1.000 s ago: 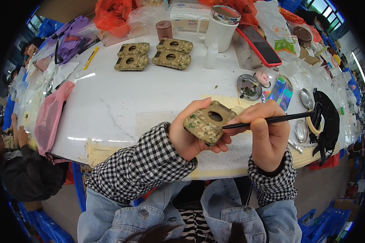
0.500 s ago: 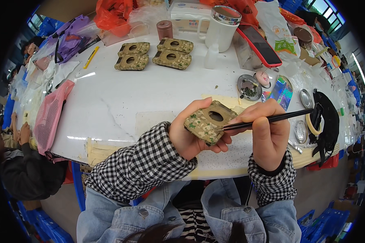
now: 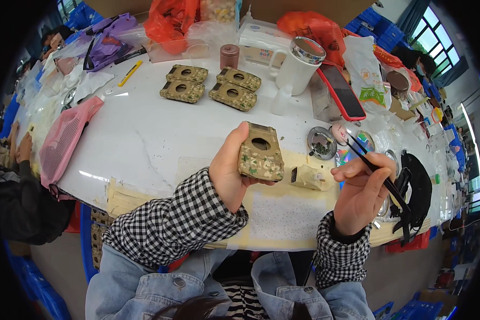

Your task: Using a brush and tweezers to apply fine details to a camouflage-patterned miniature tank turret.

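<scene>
Camouflage-patterned, with a round hole in its top, a model tank hull (image 3: 261, 160) is gripped in my left hand (image 3: 230, 169) above the table. My right hand (image 3: 365, 186) holds black tweezers (image 3: 376, 169), their tips raised and pointing away beside a pink oval item (image 3: 339, 133). Left of the tweezers is a round metal dish (image 3: 321, 143) with small dark green bits in it. Between my hands, a cream-coloured block-like piece (image 3: 309, 177) lies on the table. Several similar camouflage hulls (image 3: 233, 95) stand in pairs farther back.
A white lidded mug (image 3: 296, 66), a small translucent bottle (image 3: 282, 100) and a red-cased phone (image 3: 342, 92) stand or lie at the back right. A pink mesh pouch (image 3: 69, 140) and a yellow pen (image 3: 130, 73) are on the left. A black strap-like item (image 3: 417, 186) lies at right.
The tweezers have left the hull's surface and swung right, tips now pointing away. My left hand has turned the hull and shifted slightly left. The cream piece has come into sight.
</scene>
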Demonstrator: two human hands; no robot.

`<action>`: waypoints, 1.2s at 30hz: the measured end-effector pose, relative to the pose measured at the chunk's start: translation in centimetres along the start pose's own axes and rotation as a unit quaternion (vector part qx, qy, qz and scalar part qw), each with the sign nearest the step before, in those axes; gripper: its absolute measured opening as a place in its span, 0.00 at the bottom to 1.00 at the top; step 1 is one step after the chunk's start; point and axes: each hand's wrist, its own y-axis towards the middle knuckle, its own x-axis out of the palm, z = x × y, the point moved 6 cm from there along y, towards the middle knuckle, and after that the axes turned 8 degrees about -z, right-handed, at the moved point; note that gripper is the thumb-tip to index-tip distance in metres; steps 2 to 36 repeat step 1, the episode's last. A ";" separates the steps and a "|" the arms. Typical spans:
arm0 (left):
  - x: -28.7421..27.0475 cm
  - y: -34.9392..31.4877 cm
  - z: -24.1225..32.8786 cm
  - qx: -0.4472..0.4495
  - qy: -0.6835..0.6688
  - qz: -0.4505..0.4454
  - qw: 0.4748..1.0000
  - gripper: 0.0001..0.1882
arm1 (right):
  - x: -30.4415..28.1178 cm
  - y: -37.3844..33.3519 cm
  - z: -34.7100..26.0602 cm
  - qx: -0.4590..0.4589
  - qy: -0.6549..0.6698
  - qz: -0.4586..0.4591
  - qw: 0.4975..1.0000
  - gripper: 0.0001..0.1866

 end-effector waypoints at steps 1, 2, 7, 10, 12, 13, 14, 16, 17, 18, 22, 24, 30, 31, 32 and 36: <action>-0.1 0.0 0.1 0.004 -0.002 0.002 1.000 0.28 | -0.3 0.0 0.2 -0.003 -0.003 0.002 1.000 0.18; -0.1 0.0 0.1 0.004 -0.002 0.002 1.000 0.28 | -0.3 0.0 0.2 -0.003 -0.003 0.002 1.000 0.18; -0.1 0.0 0.1 0.004 -0.002 0.002 1.000 0.28 | -0.3 0.0 0.2 -0.003 -0.003 0.002 1.000 0.18; -0.1 0.0 0.1 0.004 -0.002 0.002 1.000 0.28 | -0.3 0.0 0.2 -0.003 -0.003 0.002 1.000 0.18; -0.1 0.0 0.1 0.004 -0.002 0.002 1.000 0.28 | -0.3 0.0 0.2 -0.003 -0.003 0.002 1.000 0.18; -0.1 0.0 0.1 0.004 -0.002 0.002 1.000 0.28 | -0.3 0.0 0.2 -0.003 -0.003 0.002 1.000 0.18; -0.1 0.0 0.1 0.004 -0.002 0.002 1.000 0.28 | -0.3 0.0 0.2 -0.003 -0.003 0.002 1.000 0.18; -0.1 0.0 0.1 0.004 -0.002 0.002 1.000 0.28 | -0.3 0.0 0.2 -0.003 -0.003 0.002 1.000 0.18; -0.1 0.0 0.1 0.004 -0.002 0.002 1.000 0.28 | -0.3 0.0 0.2 -0.003 -0.003 0.002 1.000 0.18; -0.1 0.0 0.1 0.004 -0.002 0.002 1.000 0.28 | -0.3 0.0 0.2 -0.003 -0.003 0.002 1.000 0.18; -0.1 0.0 0.1 0.004 -0.002 0.002 1.000 0.28 | -0.3 0.0 0.2 -0.003 -0.003 0.002 1.000 0.18; -0.1 0.0 0.1 0.004 -0.002 0.002 1.000 0.28 | -0.3 0.0 0.2 -0.003 -0.003 0.002 1.000 0.18; -0.1 0.0 0.1 0.004 -0.002 0.002 1.000 0.28 | -0.3 0.0 0.2 -0.003 -0.003 0.002 1.000 0.18; -0.1 0.0 0.1 0.004 -0.002 0.002 1.000 0.28 | -0.3 0.0 0.2 -0.003 -0.003 0.002 1.000 0.18; -0.1 0.0 0.1 0.004 -0.002 0.002 1.000 0.28 | -0.3 0.0 0.2 -0.003 -0.003 0.002 1.000 0.18; -0.1 0.0 0.1 0.004 -0.002 0.002 1.000 0.28 | -0.3 0.0 0.2 -0.003 -0.003 0.002 1.000 0.18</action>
